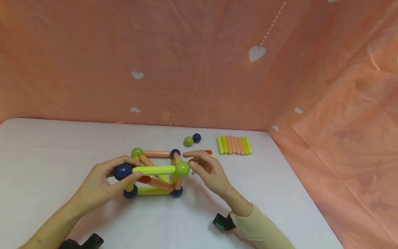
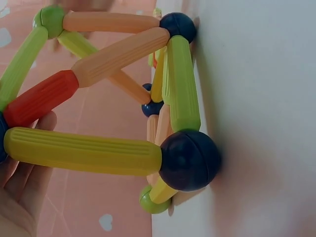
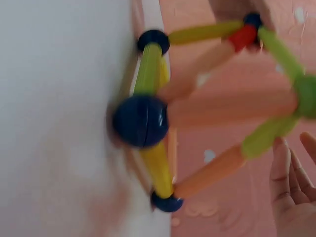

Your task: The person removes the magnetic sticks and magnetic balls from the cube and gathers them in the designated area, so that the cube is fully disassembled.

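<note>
A frame of ribbed toy rods and balls stands on the white table. Along its raised upper edge, a light green rod [image 1: 153, 170] joins a navy ball [image 1: 122, 171] to a green ball [image 1: 182, 168]. My left hand [image 1: 101, 181] grips the navy ball between thumb and fingers. Beside the green ball is my right hand [image 1: 209, 171], its fingers loosely bent and nothing in them. A red rod [image 2: 42, 98] and a peach rod [image 2: 123, 57] make a diagonal across one side. Below, a light green rod [image 2: 183, 84] runs between navy balls at table level.
Behind the frame lie a loose green ball [image 1: 188, 141] and a navy ball [image 1: 197, 138]. Farther right is a row of green, yellow and peach rods [image 1: 234, 145]. A red piece [image 1: 208, 151] shows partly behind my right hand. A peach cloth [image 1: 199, 69] hangs at the back.
</note>
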Tool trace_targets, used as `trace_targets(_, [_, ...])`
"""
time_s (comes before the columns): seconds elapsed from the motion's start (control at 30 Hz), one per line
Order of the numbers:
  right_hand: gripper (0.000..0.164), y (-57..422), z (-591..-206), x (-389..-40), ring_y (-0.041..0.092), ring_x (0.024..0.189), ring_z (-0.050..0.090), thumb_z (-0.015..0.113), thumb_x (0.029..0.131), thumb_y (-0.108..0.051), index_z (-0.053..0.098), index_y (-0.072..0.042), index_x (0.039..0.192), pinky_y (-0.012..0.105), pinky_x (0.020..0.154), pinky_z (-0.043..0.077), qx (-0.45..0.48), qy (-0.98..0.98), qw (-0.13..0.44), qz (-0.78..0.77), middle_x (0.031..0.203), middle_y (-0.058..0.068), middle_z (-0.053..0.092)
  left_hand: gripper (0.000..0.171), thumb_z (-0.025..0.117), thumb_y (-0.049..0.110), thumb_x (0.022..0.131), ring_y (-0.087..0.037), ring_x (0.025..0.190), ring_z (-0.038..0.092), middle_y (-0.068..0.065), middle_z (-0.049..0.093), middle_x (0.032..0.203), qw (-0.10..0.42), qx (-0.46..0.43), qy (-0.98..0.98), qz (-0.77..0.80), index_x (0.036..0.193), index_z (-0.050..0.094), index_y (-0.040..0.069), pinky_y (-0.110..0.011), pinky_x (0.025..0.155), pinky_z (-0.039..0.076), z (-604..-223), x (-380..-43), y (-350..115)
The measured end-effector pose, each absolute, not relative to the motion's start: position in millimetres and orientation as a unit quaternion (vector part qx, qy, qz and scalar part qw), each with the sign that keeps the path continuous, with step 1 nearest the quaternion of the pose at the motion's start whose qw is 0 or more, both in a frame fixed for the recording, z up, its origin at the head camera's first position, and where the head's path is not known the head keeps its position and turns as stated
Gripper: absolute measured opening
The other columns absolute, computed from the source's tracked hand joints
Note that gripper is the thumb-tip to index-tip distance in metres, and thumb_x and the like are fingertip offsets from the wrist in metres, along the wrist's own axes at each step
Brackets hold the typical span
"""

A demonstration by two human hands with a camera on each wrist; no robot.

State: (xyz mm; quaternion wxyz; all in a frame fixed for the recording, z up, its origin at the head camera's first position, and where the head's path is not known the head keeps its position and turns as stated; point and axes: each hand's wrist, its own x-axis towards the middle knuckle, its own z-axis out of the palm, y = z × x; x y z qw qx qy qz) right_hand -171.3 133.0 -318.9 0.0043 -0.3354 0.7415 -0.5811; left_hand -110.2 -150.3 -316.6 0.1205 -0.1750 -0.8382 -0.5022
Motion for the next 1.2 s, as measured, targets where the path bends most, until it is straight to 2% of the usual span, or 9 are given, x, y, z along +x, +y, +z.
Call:
trace_targets(0.2, [0.04, 130.1, -312.7, -159.2, 0.015, 0.092, 0.054, 0.076, 0.08, -0.003, 0.063, 0.001, 0.118, 0.023, 0.068, 0.051, -0.386, 0.756, -0.065, -0.525, 0.113, 0.013, 0.06, 0.024, 0.073, 0.015, 0.086, 0.001, 0.106, 0.058, 0.009, 0.069, 0.104, 0.131, -0.193, -0.833, -0.502, 0.106, 0.067, 0.026, -0.008, 0.087, 0.043, -314.7, -110.1, -143.5])
trace_targets(0.3, [0.043, 127.2, -310.9, -159.6, 0.015, 0.086, 0.051, 0.08, 0.075, -0.002, 0.065, -0.001, 0.116, 0.023, 0.065, 0.049, -0.393, 0.767, -0.092, -0.499, 0.108, 0.01, 0.062, 0.026, 0.074, 0.014, 0.085, 0.003, 0.109, 0.056, 0.01, 0.069, 0.106, 0.128, -0.197, -0.829, -0.508, 0.108, 0.068, 0.025, -0.008, 0.09, 0.041, -315.6, -110.5, -141.2])
trace_targets(0.53, [0.036, 126.3, -310.9, -160.1, 0.013, 0.084, 0.055, 0.078, 0.077, -0.005, 0.065, -0.003, 0.11, 0.023, 0.069, 0.05, -0.415, 0.774, -0.13, -0.46, 0.105, 0.008, 0.066, 0.027, 0.076, 0.014, 0.083, 0.003, 0.107, 0.057, 0.011, 0.069, 0.104, 0.139, -0.204, -0.827, -0.506, 0.105, 0.069, 0.026, -0.007, 0.09, 0.041, -314.9, -111.2, -138.1])
trace_targets(0.7, [0.037, 125.8, -313.0, -160.1, 0.015, 0.086, 0.057, 0.075, 0.079, -0.001, 0.063, -0.001, 0.113, 0.025, 0.073, 0.051, -0.435, 0.767, -0.147, -0.448, 0.105, 0.01, 0.067, 0.025, 0.075, 0.014, 0.084, -0.001, 0.106, 0.058, 0.013, 0.069, 0.101, 0.145, -0.208, -0.828, -0.5, 0.104, 0.069, 0.027, -0.007, 0.089, 0.042, -313.0, -112.4, -138.1])
trace_targets(0.93, [0.039, 124.2, -314.7, -157.1, 0.015, 0.084, 0.052, 0.07, 0.081, 0.0, 0.057, -0.002, 0.117, 0.025, 0.068, 0.047, -0.45, 0.766, -0.165, -0.429, 0.106, 0.011, 0.062, 0.024, 0.075, 0.016, 0.084, 0.0, 0.109, 0.057, 0.013, 0.069, 0.1, 0.138, -0.2, -0.833, -0.497, 0.103, 0.068, 0.028, -0.006, 0.091, 0.04, -311.5, -111.9, -137.1])
trace_targets(1.2, [0.037, 121.2, -314.2, -156.4, 0.014, 0.081, 0.049, 0.076, 0.075, -0.001, 0.053, -0.004, 0.104, 0.021, 0.061, 0.042, -0.428, 0.778, -0.178, -0.425, 0.096, 0.007, 0.056, 0.025, 0.076, 0.012, 0.082, 0.0, 0.104, 0.059, 0.012, 0.069, 0.1, 0.151, -0.22, -0.822, -0.504, 0.103, 0.069, 0.025, -0.008, 0.087, 0.044, -312.5, -110.4, -134.0])
